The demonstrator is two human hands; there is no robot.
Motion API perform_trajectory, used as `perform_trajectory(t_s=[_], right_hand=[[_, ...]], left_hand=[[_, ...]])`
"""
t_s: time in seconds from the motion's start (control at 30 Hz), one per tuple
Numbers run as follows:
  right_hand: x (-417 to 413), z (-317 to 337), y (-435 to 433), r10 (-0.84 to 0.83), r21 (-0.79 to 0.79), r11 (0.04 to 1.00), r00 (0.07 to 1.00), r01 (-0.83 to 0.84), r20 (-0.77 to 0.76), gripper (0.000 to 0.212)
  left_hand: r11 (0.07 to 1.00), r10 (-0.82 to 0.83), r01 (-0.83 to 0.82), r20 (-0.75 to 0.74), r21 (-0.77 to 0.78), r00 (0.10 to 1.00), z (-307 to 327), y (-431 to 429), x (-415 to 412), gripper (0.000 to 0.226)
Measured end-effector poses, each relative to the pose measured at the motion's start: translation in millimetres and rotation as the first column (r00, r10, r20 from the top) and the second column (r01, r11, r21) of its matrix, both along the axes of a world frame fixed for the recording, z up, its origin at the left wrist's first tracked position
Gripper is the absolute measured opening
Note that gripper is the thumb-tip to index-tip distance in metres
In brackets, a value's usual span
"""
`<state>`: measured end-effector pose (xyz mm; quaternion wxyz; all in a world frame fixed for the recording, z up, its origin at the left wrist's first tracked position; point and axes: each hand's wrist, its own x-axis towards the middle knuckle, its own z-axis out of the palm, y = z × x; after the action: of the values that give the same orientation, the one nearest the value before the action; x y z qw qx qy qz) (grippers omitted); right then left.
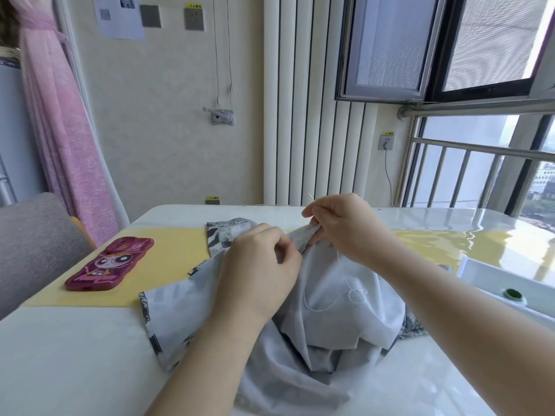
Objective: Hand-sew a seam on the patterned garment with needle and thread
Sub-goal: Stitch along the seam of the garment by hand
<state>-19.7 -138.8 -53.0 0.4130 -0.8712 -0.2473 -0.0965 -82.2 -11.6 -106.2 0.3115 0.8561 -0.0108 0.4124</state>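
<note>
Right fingers: the thumb and forefinger of the right hand (345, 226) are pinching the needle (312, 199), with the other fingers curling loosely below them, close to the cloth.
Left fingers: the left hand (264, 265) is curling its fingers in and pinching a fold (303, 234) of the garment, holding it up just beside the right hand.
Needle: a short, bright length is sticking up and away out of the pinch. I cannot tell whether it is the tip or the eye end.
Pricking risk: the two hands are working almost touching, so a fast push through the fold would likely be driving the point into a left fingertip hiding behind the cloth.
Thread: the white thread (356, 296) is trailing down from the right hand and lying in a slack, curly loop on the cloth.
Tangle risk: pulling quickly could be tightening that loop into a knot, or snagging it on a crease. A hard tug might also be slipping the thread out of the eye.
Garment: the garment (336, 319) is lying heaped on the table (60, 355) in front of the person, pale side up, with patterned edges showing. Part of it is lying over the yellow mat (174, 250).
Seam risk: with so many layers bunching under the hands, a stitch may be catching a layer it should not, and a loosening left pinch would be letting the edges slide apart.
Around: a phone (111, 264) in a pink case is lying well apart to the left, and a white tray (492, 277) is sitting to the right, near the right forearm. A wide pull of the thread could be knocking it.
</note>
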Motion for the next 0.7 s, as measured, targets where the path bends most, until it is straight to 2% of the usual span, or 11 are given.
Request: perform_trajectory(t_s=[0.17,0.3,0.47,0.5,0.57,0.7], right_hand=[[-1.5,-4.3,-2.9,0.013,0.000,1.000,1.000,-0.013,-0.004,0.027],[-1.5,-9.0,-3.2,0.022,-0.010,1.000,1.000,-0.022,-0.006,0.027],[-0.6,-13.2,-3.4,0.035,-0.026,0.999,0.999,-0.034,0.015,0.027],[-0.6,-13.4,-3.4,0.036,-0.026,0.999,0.999,-0.036,0.021,0.027],[-1.2,-13.1,-3.3,0.044,-0.023,0.999,0.998,-0.043,0.034,0.027],[-2.6,-13.9,-3.0,0.062,-0.017,0.998,0.997,-0.061,0.051,0.027]], left_hand=[[0.963,-0.053,0.030,-0.080,-0.267,0.995,3.5,4.5,-0.8,0.021],[0.926,-0.092,0.048,-0.102,-0.374,0.991,4.4,6.6,0.6,0.020],[0.909,-0.148,0.089,-0.114,-0.408,0.982,2.2,10.0,3.8,0.012],[0.910,-0.171,0.107,-0.128,-0.401,0.977,2.0,10.4,4.5,0.017],[0.932,-0.191,0.121,-0.180,-0.343,0.965,0.9,10.2,5.0,0.024],[0.968,-0.124,0.070,-0.216,-0.242,0.968,-1.5,4.5,6.5,0.021]])
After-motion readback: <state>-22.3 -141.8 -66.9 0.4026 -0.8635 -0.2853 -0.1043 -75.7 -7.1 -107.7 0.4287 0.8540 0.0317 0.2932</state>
